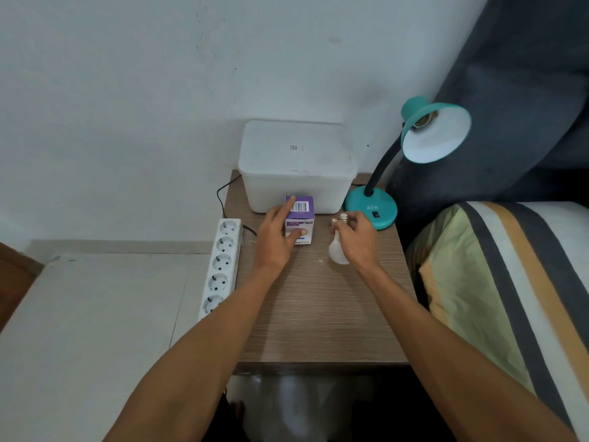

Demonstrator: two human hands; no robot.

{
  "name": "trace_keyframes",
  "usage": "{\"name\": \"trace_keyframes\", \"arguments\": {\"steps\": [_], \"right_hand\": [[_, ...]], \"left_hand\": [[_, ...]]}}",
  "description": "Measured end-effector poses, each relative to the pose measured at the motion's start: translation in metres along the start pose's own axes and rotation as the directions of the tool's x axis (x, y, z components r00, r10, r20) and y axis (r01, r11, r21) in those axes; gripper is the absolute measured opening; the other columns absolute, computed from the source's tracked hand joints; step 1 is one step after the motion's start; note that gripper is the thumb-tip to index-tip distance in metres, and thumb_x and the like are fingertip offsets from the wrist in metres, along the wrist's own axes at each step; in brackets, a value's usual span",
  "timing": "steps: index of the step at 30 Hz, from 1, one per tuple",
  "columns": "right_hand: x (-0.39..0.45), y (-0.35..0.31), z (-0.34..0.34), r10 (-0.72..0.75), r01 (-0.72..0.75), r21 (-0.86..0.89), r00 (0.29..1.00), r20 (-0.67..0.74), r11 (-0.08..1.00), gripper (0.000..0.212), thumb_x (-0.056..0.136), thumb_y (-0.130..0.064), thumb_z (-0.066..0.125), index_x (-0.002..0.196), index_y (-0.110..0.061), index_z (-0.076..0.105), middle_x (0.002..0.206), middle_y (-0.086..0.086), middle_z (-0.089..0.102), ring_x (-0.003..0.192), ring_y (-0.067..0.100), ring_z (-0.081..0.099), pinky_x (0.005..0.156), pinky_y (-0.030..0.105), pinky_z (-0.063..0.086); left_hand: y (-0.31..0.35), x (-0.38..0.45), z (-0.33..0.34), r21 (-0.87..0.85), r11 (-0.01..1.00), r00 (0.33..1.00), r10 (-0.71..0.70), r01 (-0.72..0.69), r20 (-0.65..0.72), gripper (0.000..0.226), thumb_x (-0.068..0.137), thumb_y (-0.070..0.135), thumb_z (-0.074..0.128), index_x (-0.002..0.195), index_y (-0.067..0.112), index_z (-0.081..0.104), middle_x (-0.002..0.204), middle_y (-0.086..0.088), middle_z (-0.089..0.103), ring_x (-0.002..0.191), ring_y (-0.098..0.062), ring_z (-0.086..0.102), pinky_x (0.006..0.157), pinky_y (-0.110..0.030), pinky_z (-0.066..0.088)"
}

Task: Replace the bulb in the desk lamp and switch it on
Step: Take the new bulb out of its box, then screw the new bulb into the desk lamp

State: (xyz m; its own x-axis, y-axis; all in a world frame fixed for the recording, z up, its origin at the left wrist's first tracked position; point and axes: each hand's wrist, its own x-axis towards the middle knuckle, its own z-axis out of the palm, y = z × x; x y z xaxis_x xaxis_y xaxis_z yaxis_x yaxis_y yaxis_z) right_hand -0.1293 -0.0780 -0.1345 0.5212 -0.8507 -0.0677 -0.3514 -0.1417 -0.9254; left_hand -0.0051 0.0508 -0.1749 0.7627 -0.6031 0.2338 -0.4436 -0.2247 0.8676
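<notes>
A teal desk lamp (371,208) stands at the back right of the small wooden table (318,314). Its shade (436,135) tilts toward me and the socket inside holds no bulb. My left hand (275,237) grips a purple and white bulb box (301,215) that stands in front of a white container, thumb on its front face and forefinger on its top. My right hand (355,237) holds a white bulb (337,250) by its neck, metal screw base pointing away from me, the globe low over the table.
A white lidded plastic container (296,164) sits at the back of the table. A white power strip (221,266) lies along the table's left edge with a black cable. A bed with a striped pillow (497,282) is at the right.
</notes>
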Motion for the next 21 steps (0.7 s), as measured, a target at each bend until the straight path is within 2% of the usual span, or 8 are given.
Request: {"name": "trace_keyframes", "arguments": {"steps": [2,6,8,12,14,17,19,21], "right_hand": [[0.002,-0.001,-0.003,-0.026,0.026,0.018,1.0,-0.006,0.999,0.028,0.091,-0.019,0.068,0.118,-0.011,0.063,0.101,-0.005,0.067,0.099,0.013,0.066,0.079,0.019,0.051],[0.005,-0.001,-0.007,-0.044,0.044,0.021,0.999,-0.019,0.999,0.03,0.092,-0.023,0.068,0.121,-0.017,0.065,0.109,-0.005,0.068,0.102,0.013,0.066,0.089,0.031,0.056],[0.003,-0.003,-0.008,-0.055,0.055,0.014,0.998,-0.012,0.998,0.031,0.095,-0.024,0.065,0.126,-0.02,0.063,0.11,-0.009,0.063,0.104,0.011,0.063,0.09,0.029,0.053],[-0.002,-0.007,-0.014,-0.049,0.049,0.032,0.999,0.0,0.998,0.033,0.099,-0.031,0.059,0.131,-0.027,0.059,0.116,-0.009,0.059,0.101,0.009,0.06,0.086,0.026,0.052],[-0.004,-0.009,-0.019,-0.014,0.015,0.055,1.0,-0.007,0.998,0.032,0.101,-0.036,0.054,0.133,-0.028,0.057,0.118,-0.007,0.058,0.098,0.007,0.06,0.077,0.023,0.051],[-0.004,-0.017,-0.033,0.08,-0.075,0.082,0.995,-0.057,0.994,0.033,0.102,-0.032,0.053,0.133,-0.023,0.049,0.115,-0.002,0.054,0.089,0.006,0.056,0.065,0.021,0.042],[-0.004,-0.025,-0.049,0.081,-0.071,0.127,0.994,-0.073,0.989,0.035,0.097,-0.022,0.056,0.13,-0.02,0.045,0.116,0.002,0.054,0.09,0.01,0.056,0.068,0.025,0.044],[-0.001,-0.031,-0.067,0.007,0.007,0.119,0.993,-0.116,0.993,0.037,0.088,-0.016,0.062,0.121,-0.021,0.048,0.115,0.002,0.059,0.094,0.012,0.059,0.075,0.03,0.049]], "left_hand": [[0.0,0.003,0.004,0.013,1.0,1.0,-0.004,0.004,-0.018,0.079,0.084,0.004,0.083,0.153,0.022,0.048,0.13,-0.007,0.057,0.116,-0.019,0.061,0.101,-0.038,0.057],[0.0,0.005,0.01,0.042,0.999,1.0,-0.004,0.005,-0.024,0.077,0.086,0.006,0.081,0.153,0.022,0.047,0.131,-0.004,0.055,0.118,-0.018,0.06,0.104,-0.037,0.056],[0.0,0.006,0.011,0.062,0.998,1.0,0.0,0.002,-0.029,0.077,0.087,0.007,0.081,0.154,0.022,0.047,0.132,-0.006,0.055,0.12,-0.019,0.06,0.105,-0.037,0.055],[0.007,0.008,0.012,0.094,0.996,1.0,-0.006,0.008,-0.026,0.076,0.088,0.006,0.079,0.155,0.021,0.045,0.135,-0.011,0.055,0.122,-0.02,0.058,0.108,-0.038,0.051],[0.01,0.007,0.012,0.111,0.994,1.0,0.007,-0.005,-0.02,0.081,0.089,0.007,0.079,0.157,0.023,0.04,0.138,-0.011,0.052,0.126,-0.019,0.054,0.109,-0.037,0.05],[0.016,-0.002,0.011,0.215,0.974,0.995,0.089,-0.076,-0.049,0.093,0.086,0.013,0.083,0.161,0.028,0.03,0.151,-0.011,0.039,0.138,-0.022,0.044,0.11,-0.041,0.051],[0.025,-0.008,0.012,0.309,0.942,0.982,0.165,-0.13,-0.088,0.098,0.084,0.022,0.085,0.162,0.027,0.026,0.159,-0.015,0.03,0.146,-0.03,0.036,0.111,-0.048,0.049],[0.038,-0.011,0.013,0.37,0.902,0.958,0.273,-0.223,-0.089,0.099,0.084,0.033,0.085,0.161,0.023,0.024,0.164,-0.018,0.025,0.151,-0.036,0.028,0.115,-0.051,0.044]]}}
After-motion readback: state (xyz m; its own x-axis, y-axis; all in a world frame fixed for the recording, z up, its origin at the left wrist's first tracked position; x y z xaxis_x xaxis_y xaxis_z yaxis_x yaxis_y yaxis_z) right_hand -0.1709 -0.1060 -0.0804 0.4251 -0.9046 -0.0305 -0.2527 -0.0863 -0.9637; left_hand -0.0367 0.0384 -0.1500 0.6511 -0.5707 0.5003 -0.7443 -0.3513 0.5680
